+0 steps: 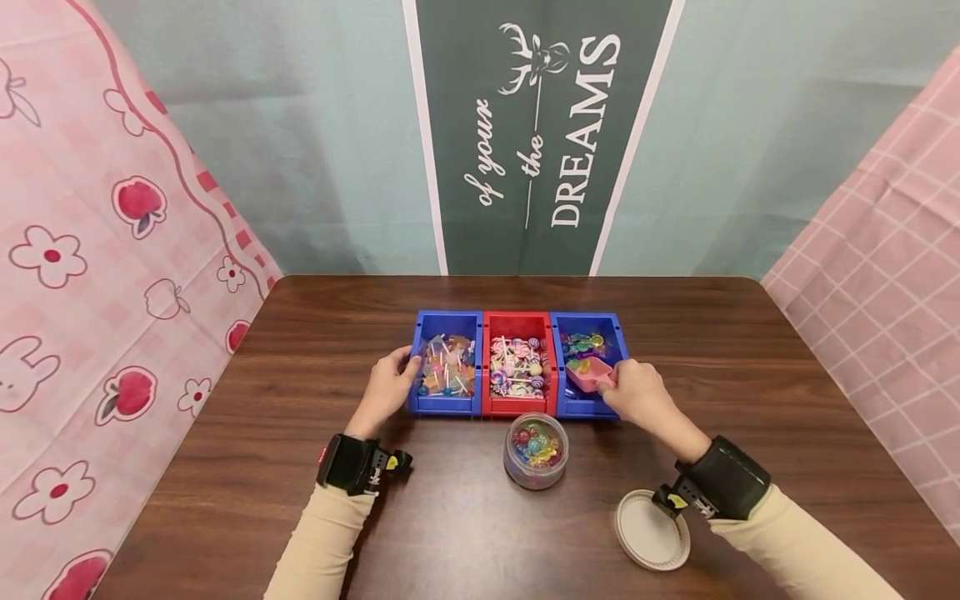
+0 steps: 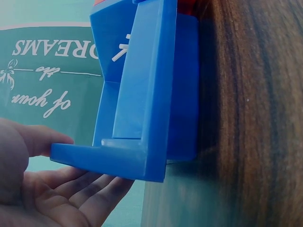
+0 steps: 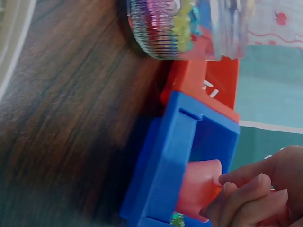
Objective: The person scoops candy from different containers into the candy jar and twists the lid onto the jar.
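Head view: the left hand (image 1: 386, 390) pinches the left wall of the left blue bin (image 1: 446, 406), while the right hand (image 1: 647, 397) grips the handle of the pink scoop (image 1: 592, 372), which is in the right blue bin (image 1: 592, 407) with a few candies (image 1: 576, 365) seemingly on its blade. Scooping calls for a shallow angle, I judge — then levelling before it clears the rim. The jar (image 1: 536, 478) stands just near the red bin (image 1: 519, 406); the lid (image 1: 651, 533) lies nearer, to the right. The far cloth (image 1: 480, 242) reads "of your", "the", "DREAMS"; strap print is too small to read.

Left wrist view: thumb and fingers straddle the wall — a sound brace against sliding. The words show upside down.

Right wrist view: curled fingers hold the scoop; no label is legible.
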Tool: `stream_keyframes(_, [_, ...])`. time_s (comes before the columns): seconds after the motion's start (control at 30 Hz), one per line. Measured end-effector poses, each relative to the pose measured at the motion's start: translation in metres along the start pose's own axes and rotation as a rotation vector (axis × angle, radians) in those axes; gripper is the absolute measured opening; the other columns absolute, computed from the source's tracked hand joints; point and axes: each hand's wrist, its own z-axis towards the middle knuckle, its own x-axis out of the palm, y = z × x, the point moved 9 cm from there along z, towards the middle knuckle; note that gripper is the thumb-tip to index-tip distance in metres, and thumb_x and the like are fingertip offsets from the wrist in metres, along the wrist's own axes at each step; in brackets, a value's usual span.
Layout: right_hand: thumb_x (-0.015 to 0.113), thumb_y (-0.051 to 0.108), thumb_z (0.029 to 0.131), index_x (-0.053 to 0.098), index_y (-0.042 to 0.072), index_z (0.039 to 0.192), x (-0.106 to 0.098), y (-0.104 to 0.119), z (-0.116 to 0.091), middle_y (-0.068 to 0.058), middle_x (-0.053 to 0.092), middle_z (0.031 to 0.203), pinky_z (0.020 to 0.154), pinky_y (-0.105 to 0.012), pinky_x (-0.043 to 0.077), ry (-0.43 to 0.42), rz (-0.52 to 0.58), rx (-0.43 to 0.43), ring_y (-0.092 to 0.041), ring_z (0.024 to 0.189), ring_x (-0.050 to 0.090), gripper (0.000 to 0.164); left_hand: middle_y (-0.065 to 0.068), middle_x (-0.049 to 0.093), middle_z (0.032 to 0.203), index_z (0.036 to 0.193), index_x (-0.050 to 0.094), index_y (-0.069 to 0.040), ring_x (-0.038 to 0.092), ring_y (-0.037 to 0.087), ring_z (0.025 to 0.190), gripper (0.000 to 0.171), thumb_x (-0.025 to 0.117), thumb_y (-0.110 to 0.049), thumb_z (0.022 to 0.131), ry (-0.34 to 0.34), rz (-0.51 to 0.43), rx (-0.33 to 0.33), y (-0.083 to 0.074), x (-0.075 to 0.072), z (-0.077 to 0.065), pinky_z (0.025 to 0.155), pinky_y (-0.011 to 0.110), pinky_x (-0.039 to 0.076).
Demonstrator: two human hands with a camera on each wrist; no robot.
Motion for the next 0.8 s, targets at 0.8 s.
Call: stream_keyframes(0.8, [0.062, 0.014, 0.085, 0.053, -0.004, 0.07, 0.02, -0.006, 0.007, -0.011, 0.052, 0.055, 0.038, -0.027, 0.04, -0.004, 0.021, 0.062, -0.019, 0.045, 0.05, 0.025, 0.03, 0.062, 0.116, 0.127, 0.05, 0.013, 0.059, 0.032, 0.1, 0.038, 0.047, -0.011, 0.097, 0.026, 0.003, -0.019, 0.001, 0.001, 0.0, 0.089, 0.051, 0.051])
